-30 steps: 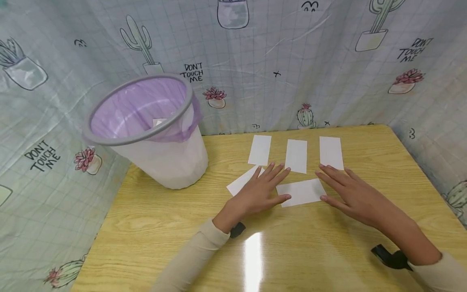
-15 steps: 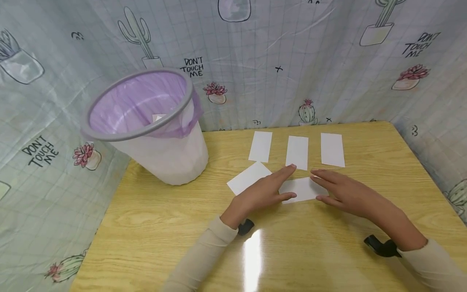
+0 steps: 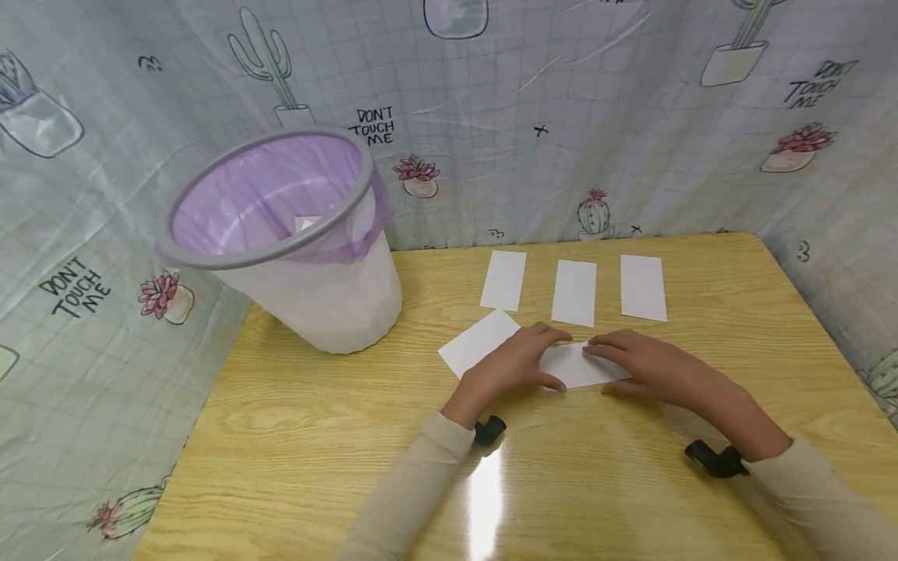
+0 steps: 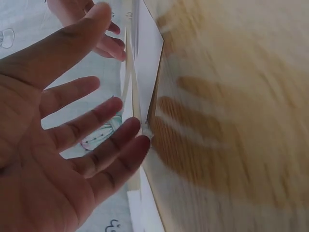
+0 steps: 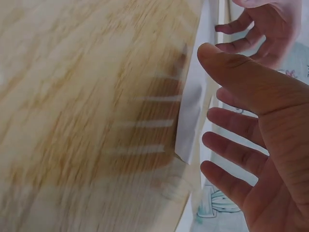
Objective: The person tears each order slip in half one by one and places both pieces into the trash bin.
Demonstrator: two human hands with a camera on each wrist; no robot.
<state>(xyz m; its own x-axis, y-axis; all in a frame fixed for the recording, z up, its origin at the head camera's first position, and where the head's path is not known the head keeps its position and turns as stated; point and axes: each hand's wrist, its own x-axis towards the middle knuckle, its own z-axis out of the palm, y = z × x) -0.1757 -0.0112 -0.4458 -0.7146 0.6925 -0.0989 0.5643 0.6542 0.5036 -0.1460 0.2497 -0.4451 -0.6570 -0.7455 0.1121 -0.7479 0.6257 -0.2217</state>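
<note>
A white rectangular paper slip (image 3: 575, 365) lies crosswise on the table between my two hands. Over its left end my left hand (image 3: 512, 360) is held with relaxed, slightly bent fingers. My right hand (image 3: 655, 366) arches over the right end in the same way. Both wrist views show the palms and spread fingers of the left hand (image 4: 53, 145) and right hand (image 5: 275, 125) with nothing gripped. Whether any fingertip touches the slip is hard to tell. A second slip (image 3: 480, 341) lies slanted beside my left hand, partly covered by it.
Three more white slips stand in a row behind: left (image 3: 503, 280), middle (image 3: 574, 292) and right (image 3: 643, 287). A white bin (image 3: 330, 304) with a purple liner and some paper inside stands at the left. A patterned curtain (image 3: 491, 156) bounds the wooden table (image 3: 316, 452).
Both hands have drawn closer together over the crosswise slip, and their fingers have become more bent. The left hand has uncovered more of the slanted slip. The head view has shifted slightly.
</note>
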